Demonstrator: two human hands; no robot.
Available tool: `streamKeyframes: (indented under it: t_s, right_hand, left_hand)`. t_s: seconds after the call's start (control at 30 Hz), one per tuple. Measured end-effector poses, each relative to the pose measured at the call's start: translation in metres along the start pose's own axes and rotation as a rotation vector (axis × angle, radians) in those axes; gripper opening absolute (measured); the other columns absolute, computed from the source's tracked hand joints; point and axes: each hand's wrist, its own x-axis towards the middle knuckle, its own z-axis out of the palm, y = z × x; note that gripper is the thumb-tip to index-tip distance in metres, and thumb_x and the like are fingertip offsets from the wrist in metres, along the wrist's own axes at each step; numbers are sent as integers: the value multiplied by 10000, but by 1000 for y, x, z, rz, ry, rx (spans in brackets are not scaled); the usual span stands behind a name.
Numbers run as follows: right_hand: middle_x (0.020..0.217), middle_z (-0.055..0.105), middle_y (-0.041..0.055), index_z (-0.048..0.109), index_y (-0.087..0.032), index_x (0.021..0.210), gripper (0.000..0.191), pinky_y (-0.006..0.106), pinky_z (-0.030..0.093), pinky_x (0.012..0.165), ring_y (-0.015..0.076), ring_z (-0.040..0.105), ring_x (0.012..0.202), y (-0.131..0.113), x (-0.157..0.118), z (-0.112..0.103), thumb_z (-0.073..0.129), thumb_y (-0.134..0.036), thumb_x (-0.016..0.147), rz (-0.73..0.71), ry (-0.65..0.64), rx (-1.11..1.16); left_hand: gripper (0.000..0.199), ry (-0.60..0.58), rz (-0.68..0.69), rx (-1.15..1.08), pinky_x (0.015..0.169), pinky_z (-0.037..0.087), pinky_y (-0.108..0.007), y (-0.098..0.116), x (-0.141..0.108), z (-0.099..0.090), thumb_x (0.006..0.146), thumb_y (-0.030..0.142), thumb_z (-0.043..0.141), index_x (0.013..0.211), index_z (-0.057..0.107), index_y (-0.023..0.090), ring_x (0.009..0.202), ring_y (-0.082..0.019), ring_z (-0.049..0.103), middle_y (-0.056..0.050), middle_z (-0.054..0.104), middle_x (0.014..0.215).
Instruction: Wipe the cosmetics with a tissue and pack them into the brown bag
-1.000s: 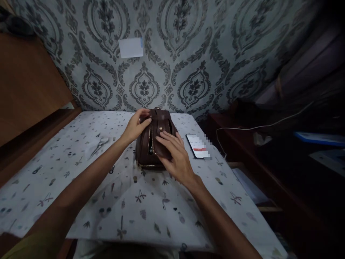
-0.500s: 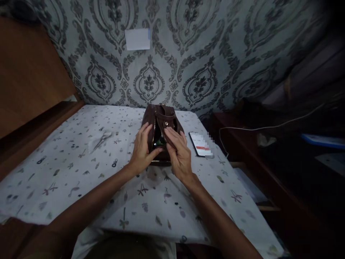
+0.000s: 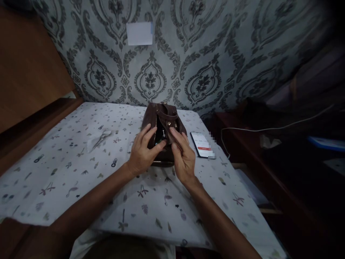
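A dark brown bag point(image 3: 149, 114) with a handle and a gold zipper lies on the cloth-covered table, its top unzipped. My left hand point(image 3: 143, 151) rests on the bag's left side, fingers apart, thumb at the edge of the opening. On the right side, my right hand point(image 3: 184, 154) pinches the bag's edge between thumb and fingers. Inside the opening, between the hands, small shiny items point(image 3: 162, 136) show, too dark to make out.
A phone point(image 3: 201, 145) with a lit screen lies right of the bag. Clear crumpled plastic point(image 3: 99, 140) lies left. A white card point(image 3: 139, 33) is on the patterned wall. A white cable point(image 3: 250, 128) runs along the right side.
The view has shifted slightly. My right thumb has moved a little away from my left thumb, and more of the dark opening shows between the hands.
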Motion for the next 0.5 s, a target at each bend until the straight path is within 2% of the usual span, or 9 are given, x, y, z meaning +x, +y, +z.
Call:
streamKeyframes:
  t_s: [0.17,0.27,0.4,0.5]
  right_hand:
    - [1442,634,24,546,-333,1460,427,534,336,1241,212,567,1372,0,-1,-1,396,-293,1062,-26,21,-4]
    - [1434,641,26,532,-335,1473,441,534,338,1236,216,575,1365,-1,-1,-1,387,-278,1060,-33,18,-16]
    - [1463,617,26,506,-347,1494,470,532,309,1241,224,563,1375,0,-3,-1,392,-258,1047,-77,-24,-85]
    - [1504,576,37,543,-344,1465,463,550,289,1239,242,532,1404,4,-6,1,414,-248,1031,-128,-80,-179]
  left_hand:
    - [174,-20,54,54,1162,440,-510,-9,5,-2,988,289,589,1124,698,281,1427,-298,481,-84,600,1386]
    - [179,-54,37,66,1153,459,-514,-14,11,-6,986,301,591,1132,685,260,1411,-298,502,-101,598,1387]
    - [205,-110,67,54,1140,484,-514,-19,17,-12,984,343,587,1146,677,254,1395,-299,523,-111,629,1348]
    - [214,-98,87,66,1117,512,-511,-20,16,-13,987,330,567,1162,663,251,1405,-301,518,-119,616,1373]
